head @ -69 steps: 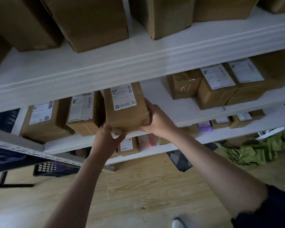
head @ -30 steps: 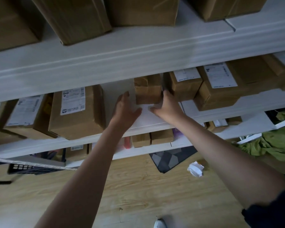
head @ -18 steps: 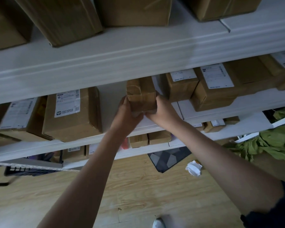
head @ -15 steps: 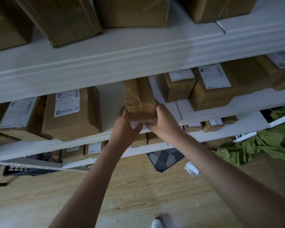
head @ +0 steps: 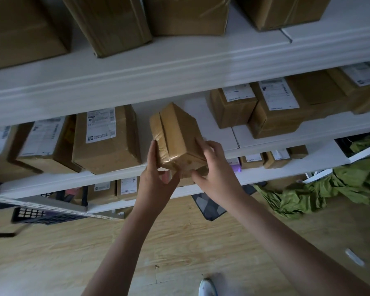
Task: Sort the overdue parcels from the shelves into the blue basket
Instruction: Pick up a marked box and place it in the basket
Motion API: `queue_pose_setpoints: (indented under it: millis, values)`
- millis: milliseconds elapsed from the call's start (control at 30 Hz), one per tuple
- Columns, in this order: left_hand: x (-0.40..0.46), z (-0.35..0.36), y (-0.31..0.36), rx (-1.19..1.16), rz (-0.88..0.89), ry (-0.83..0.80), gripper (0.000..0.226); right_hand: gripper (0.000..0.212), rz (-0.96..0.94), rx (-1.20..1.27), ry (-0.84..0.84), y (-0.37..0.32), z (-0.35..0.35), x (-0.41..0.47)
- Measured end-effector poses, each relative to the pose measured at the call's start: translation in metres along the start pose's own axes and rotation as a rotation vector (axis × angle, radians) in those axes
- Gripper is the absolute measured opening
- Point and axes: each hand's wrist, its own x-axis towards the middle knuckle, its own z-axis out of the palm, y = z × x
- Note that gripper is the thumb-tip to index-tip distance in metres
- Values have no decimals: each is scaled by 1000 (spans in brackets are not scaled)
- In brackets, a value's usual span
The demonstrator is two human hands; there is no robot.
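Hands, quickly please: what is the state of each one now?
Left hand: holds the parcel by its left side and bottom.
Right hand: holds the same parcel by its right side.

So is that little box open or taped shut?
Taped shut. Clear glossy tape wraps the box and its flaps lie flat, while the left hand and right hand hold it.
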Motion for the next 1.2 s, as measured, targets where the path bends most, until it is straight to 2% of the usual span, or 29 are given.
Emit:
queue_pose_setpoints:
  millis: [100, 200, 367, 567, 700, 800, 867, 967, 1067, 1200]
  values:
    - [-2, -10, -13, 6, 17, -4, 93, 77, 9, -16, 39, -1, 2, -2]
    - [-4, -17, -21, 111, 32, 16, 75, 83, 20, 11, 34, -3, 12, -7]
    - [-6, -20, -21, 135, 6, 27, 90, 99, 150, 194, -32, -5, 28, -12]
    - [-4, -17, -29, 200, 70, -2, 64, 58, 227, 207, -108, 14, 40, -15]
    - [-5, -14, -23, 160, 78, 0, 72, 53, 327, 243, -178, 22, 44, -12]
    - [-6, -11, -19, 169, 47, 19, 92, 38, 441, 427, -178, 19, 40, -7]
    - [-6, -10, -17, 213, 126, 42, 100, 28, 489, 551, -159, 16, 33, -3]
    - [-1, -10, -16, 298, 253, 48, 96, 32, 519, 616, -147, 12, 20, 2]
    - [1, -10, -9, 279, 229, 43, 93, 35, 529, 637, -58, 6, 5, 2]
    - [-4, -9, -6, 177, 174, 69, 88, 41, 378, 563, 53, -7, -13, -2]
